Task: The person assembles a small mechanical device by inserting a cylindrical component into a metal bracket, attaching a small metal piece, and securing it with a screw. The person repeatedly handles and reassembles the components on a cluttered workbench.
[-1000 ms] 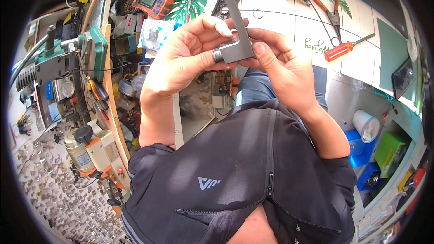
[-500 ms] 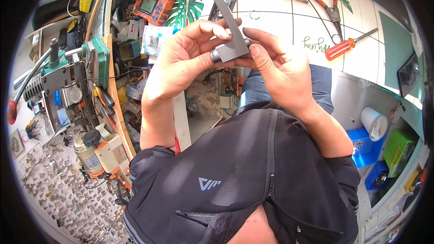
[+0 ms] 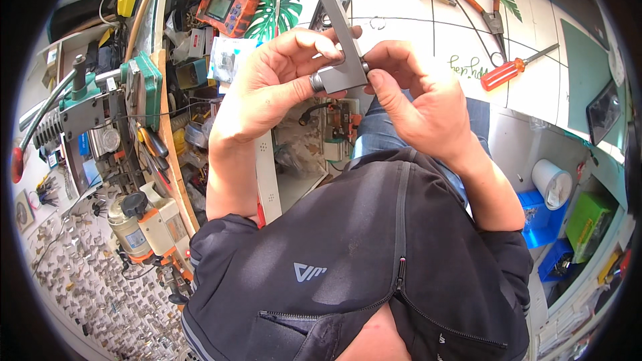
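A grey L-shaped metal handle (image 3: pixel 336 17), with a long flat bar and a short foot, is held up over the near edge of the table. My left hand (image 3: pixel 264 87) grips its foot end, with the thumb against a round metal collar (image 3: pixel 317 82) and the fingers curled behind the bar. At the corner's right side, the thumb and bent fingers of my right hand (image 3: pixel 431 107) close on a small dark round part (image 3: pixel 365 67). Whether that part is fixed to the handle, I cannot tell.
On the white table (image 3: pixel 401 33) lie a red-handled screwdriver (image 3: pixel 503 75), orange-handled pliers (image 3: pixel 493 21) and an orange device with a screen (image 3: pixel 229 11). A green-and-grey machine (image 3: pixel 87 103) stands at left, above many hanging keys (image 3: pixel 87 274). Blue bins (image 3: pixel 543 217) sit at right.
My right hand has shifted slightly right and its fingers have curled in more. The handle has turned a little, its upper end moving right. My left hand is almost unchanged.
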A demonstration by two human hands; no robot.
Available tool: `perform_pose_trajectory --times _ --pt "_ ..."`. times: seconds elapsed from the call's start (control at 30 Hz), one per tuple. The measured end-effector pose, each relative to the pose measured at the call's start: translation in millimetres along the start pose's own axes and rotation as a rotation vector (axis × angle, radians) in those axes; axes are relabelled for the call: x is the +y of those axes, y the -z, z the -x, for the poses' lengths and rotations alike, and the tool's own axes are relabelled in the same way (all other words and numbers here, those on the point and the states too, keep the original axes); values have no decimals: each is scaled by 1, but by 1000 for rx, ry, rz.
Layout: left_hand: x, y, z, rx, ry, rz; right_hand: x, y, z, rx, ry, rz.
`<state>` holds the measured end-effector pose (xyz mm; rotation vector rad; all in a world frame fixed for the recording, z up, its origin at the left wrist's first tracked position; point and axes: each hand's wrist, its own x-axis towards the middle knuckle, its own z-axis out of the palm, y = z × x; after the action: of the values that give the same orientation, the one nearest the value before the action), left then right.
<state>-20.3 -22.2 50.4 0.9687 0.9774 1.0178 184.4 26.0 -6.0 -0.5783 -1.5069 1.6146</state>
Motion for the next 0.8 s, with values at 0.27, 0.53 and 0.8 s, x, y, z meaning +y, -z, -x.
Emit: perform_pose_trajectory --times 0.27,0.53,0.8 --pt "0 1 -2 -35 21 -2 -1 9 -8 -74 3 -37" --pt "-2 1 -4 -52 13 -33 -1 11 -10 -60 138 71" --pt "-5 -1 -5 -48 4 -26 -4 10 -7 -55 -53 -96"
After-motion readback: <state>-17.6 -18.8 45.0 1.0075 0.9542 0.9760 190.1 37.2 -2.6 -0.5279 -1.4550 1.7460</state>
